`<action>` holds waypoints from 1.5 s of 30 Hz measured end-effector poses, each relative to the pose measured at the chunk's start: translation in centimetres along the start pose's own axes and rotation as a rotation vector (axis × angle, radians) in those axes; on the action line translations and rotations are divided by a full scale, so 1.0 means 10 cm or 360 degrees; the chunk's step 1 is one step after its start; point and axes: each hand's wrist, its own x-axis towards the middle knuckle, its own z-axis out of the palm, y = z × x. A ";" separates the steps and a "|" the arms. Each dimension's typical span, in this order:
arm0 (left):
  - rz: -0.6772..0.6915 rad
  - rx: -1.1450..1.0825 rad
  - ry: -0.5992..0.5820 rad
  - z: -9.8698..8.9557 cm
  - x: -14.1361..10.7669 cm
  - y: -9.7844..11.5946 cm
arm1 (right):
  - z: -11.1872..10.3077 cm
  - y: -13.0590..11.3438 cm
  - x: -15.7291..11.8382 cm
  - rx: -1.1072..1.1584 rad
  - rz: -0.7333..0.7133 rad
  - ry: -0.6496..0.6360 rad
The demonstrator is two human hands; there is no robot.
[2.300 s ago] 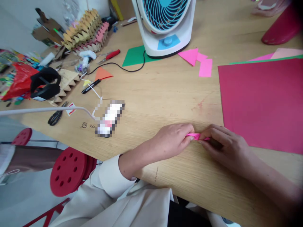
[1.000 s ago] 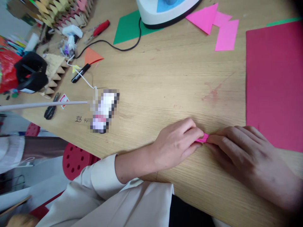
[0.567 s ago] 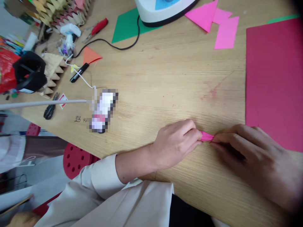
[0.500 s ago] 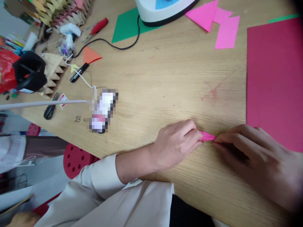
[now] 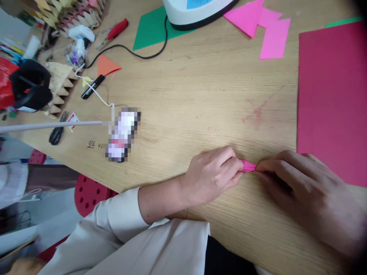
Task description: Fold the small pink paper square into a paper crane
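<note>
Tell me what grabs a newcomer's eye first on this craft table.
Near the front edge of the wooden table, the left hand and right hand pinch a small folded pink paper between their fingertips. A large crimson sheet fills the right side, and pink paper scraps lie at the far edge.

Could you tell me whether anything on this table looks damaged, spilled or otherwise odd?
A faint reddish smear marks the bare wooden table above the hands, like a stain or rubbed-in colour. Otherwise, paper and tools are merely scattered.
</note>
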 end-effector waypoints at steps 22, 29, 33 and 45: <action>-0.0348 -0.0107 -0.0214 0.02 0.06 0.13 | 0.02 -0.09 0.15 -0.0132 0.0188 -0.0017; -0.0473 -0.0030 -0.0317 0.03 0.12 0.15 | 0.02 -0.10 0.17 -0.0132 0.0248 -0.0045; -0.0463 -0.0002 -0.0321 0.04 0.13 0.15 | 0.02 -0.10 0.18 -0.0112 0.0242 -0.0028; -0.0422 0.0015 -0.0273 0.04 0.11 0.14 | -0.11 0.08 0.03 0.0110 0.0402 -0.0055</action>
